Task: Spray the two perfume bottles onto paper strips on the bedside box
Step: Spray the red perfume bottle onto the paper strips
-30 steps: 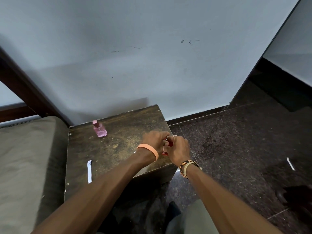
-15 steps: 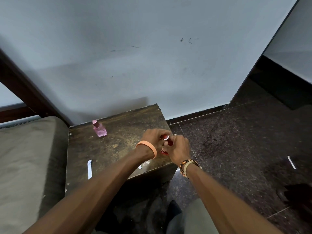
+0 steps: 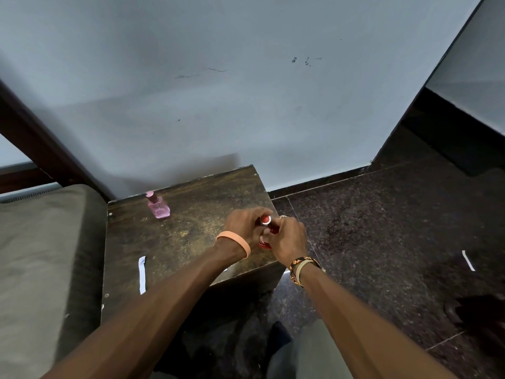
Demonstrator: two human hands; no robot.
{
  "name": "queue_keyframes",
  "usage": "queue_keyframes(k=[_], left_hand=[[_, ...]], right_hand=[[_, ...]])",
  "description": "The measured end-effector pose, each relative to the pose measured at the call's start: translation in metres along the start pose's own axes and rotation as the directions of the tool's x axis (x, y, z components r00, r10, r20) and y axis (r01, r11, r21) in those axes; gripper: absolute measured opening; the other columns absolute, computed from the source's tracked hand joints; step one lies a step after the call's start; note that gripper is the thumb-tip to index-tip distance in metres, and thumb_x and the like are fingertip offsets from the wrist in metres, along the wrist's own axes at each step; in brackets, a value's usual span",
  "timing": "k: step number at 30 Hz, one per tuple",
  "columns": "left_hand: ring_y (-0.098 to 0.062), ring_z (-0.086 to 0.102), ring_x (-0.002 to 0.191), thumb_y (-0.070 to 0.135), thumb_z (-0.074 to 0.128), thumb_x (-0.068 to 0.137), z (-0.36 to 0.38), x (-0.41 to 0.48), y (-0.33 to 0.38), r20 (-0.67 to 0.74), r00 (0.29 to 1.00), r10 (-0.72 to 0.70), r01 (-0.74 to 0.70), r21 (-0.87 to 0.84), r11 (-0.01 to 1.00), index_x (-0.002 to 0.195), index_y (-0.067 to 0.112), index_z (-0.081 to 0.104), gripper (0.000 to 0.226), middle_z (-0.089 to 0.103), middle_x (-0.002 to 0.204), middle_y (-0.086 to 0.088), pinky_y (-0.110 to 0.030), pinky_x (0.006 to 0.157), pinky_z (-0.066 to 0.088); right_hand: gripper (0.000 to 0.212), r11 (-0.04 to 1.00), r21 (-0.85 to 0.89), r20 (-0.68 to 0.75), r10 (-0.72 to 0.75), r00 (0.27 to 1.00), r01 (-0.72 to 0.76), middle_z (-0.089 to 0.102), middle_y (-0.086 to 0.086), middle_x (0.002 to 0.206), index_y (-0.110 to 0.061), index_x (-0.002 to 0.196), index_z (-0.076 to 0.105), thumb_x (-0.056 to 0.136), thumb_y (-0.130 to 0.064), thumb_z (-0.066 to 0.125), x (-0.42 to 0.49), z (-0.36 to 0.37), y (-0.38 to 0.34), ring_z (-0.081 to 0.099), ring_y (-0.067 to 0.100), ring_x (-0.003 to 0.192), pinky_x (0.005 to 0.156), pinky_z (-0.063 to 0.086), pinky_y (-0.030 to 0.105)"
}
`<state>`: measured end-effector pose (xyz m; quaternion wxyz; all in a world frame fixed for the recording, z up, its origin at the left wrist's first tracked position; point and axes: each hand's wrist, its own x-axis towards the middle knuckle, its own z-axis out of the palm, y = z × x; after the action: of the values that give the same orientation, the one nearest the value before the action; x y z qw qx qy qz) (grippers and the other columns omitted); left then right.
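Note:
A red perfume bottle (image 3: 266, 220) stands near the right edge of the dark bedside box (image 3: 188, 222), mostly hidden between my hands. My left hand (image 3: 244, 225) grips its top part. My right hand (image 3: 288, 239) is wrapped around its body from the right. A pink perfume bottle (image 3: 158, 206) stands upright at the box's back left. A white paper strip (image 3: 142, 274) lies flat near the box's front left. A sliver of a second paper strip (image 3: 224, 270) shows under my left forearm.
A grey mattress (image 3: 41, 255) adjoins the box on the left, with a dark wooden bed frame (image 3: 35, 143) behind. The pale wall (image 3: 246, 91) rises right behind the box. Another white strip (image 3: 468, 260) lies on the dark speckled floor (image 3: 382, 228) at the right.
Both hands stay around the red bottle. Its round top now shows more plainly between my fingers, and the hands have shifted slightly.

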<state>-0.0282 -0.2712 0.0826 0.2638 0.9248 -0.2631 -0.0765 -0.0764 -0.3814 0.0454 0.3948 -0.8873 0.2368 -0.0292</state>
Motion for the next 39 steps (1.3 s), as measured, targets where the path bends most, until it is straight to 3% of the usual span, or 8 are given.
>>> queue_keyframes(k=[4,10,17,22,27,31,36,39], left_hand=[[-0.017,0.067,0.097,0.028,0.075,0.079,-0.0034,0.0041,0.0008,0.014,0.999,-0.032,0.032,0.008,0.999,0.11,0.021,0.069,0.033,0.073,0.103,0.001,-0.032,0.087,0.054],[-0.022,0.061,0.114,0.018,0.073,0.081,-0.001,-0.0004,0.0006,0.001,0.998,0.059,-0.059,0.018,0.998,0.13,0.023,0.057,0.052,0.065,0.124,-0.004,-0.035,0.097,0.049],[-0.016,0.066,0.099,0.022,0.076,0.078,-0.0024,0.0023,-0.0002,-0.008,1.0,0.001,-0.001,-0.026,1.0,0.111,0.022,0.069,0.033,0.072,0.105,0.001,-0.03,0.089,0.053],[-0.022,0.066,0.103,0.007,0.073,0.078,-0.0039,0.0004,0.0017,-0.02,0.991,0.132,-0.132,-0.017,0.991,0.115,0.022,0.068,0.04,0.071,0.112,-0.003,-0.028,0.085,0.05],[-0.017,0.065,0.097,0.021,0.076,0.078,-0.0044,0.004,0.001,-0.016,0.999,0.037,-0.036,0.029,0.999,0.107,0.024,0.068,0.031,0.071,0.105,0.002,-0.027,0.083,0.05],[-0.02,0.06,0.111,0.01,0.071,0.08,-0.0056,0.0012,0.0014,0.018,0.989,0.145,-0.146,0.045,0.988,0.122,0.026,0.062,0.046,0.064,0.123,-0.001,-0.033,0.092,0.051],[-0.02,0.062,0.095,0.018,0.072,0.08,-0.0054,0.003,0.001,0.011,0.994,0.106,-0.107,0.051,0.993,0.101,0.023,0.068,0.022,0.067,0.104,0.0,-0.027,0.079,0.048],[-0.02,0.06,0.103,0.017,0.073,0.079,-0.0031,0.0018,-0.0001,0.004,0.994,0.113,-0.113,0.049,0.992,0.114,0.024,0.064,0.036,0.063,0.115,-0.001,-0.028,0.084,0.049]], right_hand=[[0.022,1.0,0.03,0.019,-0.004,1.0,0.003,0.074,-0.002,0.088,-0.025,0.098,0.077,0.077,-0.019,0.082,-0.001,-0.0012,0.0,0.064,0.013,0.081,0.072,0.052,0.025],[0.012,1.0,0.017,-0.003,0.007,1.0,-0.007,0.071,-0.006,0.081,-0.023,0.091,0.077,0.081,-0.017,0.079,0.0001,-0.0007,0.0001,0.065,0.012,0.077,0.071,0.055,0.026],[0.019,1.0,0.028,0.002,-0.009,1.0,0.009,0.06,-0.015,0.071,-0.025,0.091,0.077,0.074,-0.018,0.084,-0.0003,-0.0019,0.0013,0.053,0.002,0.067,0.055,0.035,0.011],[0.012,0.999,0.011,-0.026,0.03,0.999,-0.03,0.072,-0.002,0.084,-0.02,0.09,0.077,0.079,-0.021,0.08,0.0015,0.0015,0.0028,0.06,0.012,0.074,0.066,0.045,0.02],[0.021,1.0,0.031,0.004,0.008,1.0,-0.008,0.058,-0.018,0.069,-0.025,0.093,0.077,0.074,-0.02,0.085,0.0006,0.0003,0.0013,0.057,0.005,0.07,0.058,0.038,0.012],[0.014,0.999,0.008,-0.023,0.033,0.999,-0.033,0.071,-0.006,0.081,-0.022,0.09,0.077,0.077,-0.021,0.082,0.0022,0.0011,0.0019,0.058,0.009,0.072,0.062,0.042,0.017],[0.016,1.0,0.013,-0.005,0.021,1.0,-0.021,0.072,-0.003,0.084,-0.022,0.094,0.077,0.079,-0.017,0.08,0.0011,0.0,0.0017,0.063,0.013,0.078,0.071,0.047,0.021],[0.021,1.0,-0.003,0.0,0.012,1.0,-0.012,0.074,0.0,0.091,-0.023,0.099,0.076,0.08,-0.015,0.079,0.0007,-0.0005,0.0015,0.066,0.014,0.084,0.072,0.05,0.021]])
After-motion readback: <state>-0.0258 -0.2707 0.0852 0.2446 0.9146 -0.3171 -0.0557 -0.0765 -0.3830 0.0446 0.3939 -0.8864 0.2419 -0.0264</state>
